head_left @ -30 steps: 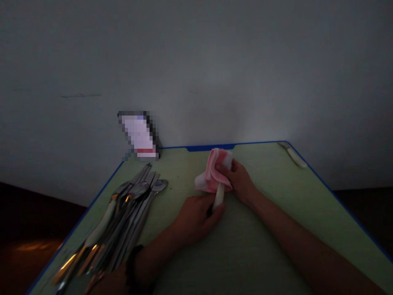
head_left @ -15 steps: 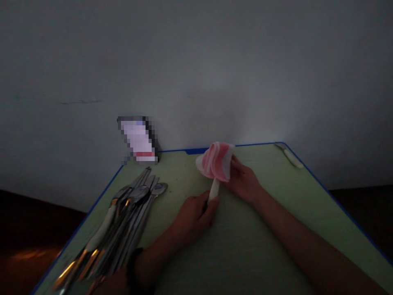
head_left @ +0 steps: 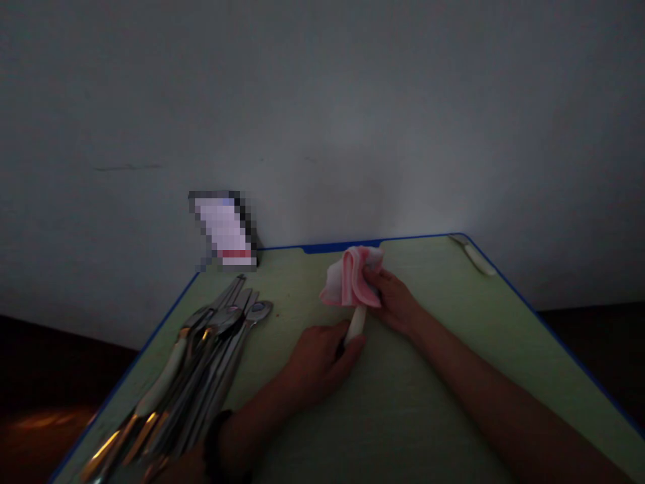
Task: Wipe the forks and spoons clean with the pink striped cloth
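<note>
A piece of cutlery with a white handle (head_left: 357, 323) slants up over the middle of the table, its far end hidden inside a pink-and-white striped cloth (head_left: 351, 279), so its kind does not show. My left hand (head_left: 325, 353) is closed round the lower part of that handle. Pinching the folded cloth around the hidden end is my right hand (head_left: 396, 292), thumb on the near side. To the left of my left hand lies a pile of spoons and other cutlery (head_left: 201, 363), some with white or gold-coloured handles.
A pale green table (head_left: 433, 376) with a blue edge stands against a grey wall (head_left: 353, 121). A lit phone (head_left: 226, 228), blurred out, leans at the back left. One white-handled piece of cutlery (head_left: 476, 257) lies at the far right corner.
The cloth was turned over and lifted half a second ago; now it is lower, with my right thumb back on its near side. My left hand has kept hold of the handle.
</note>
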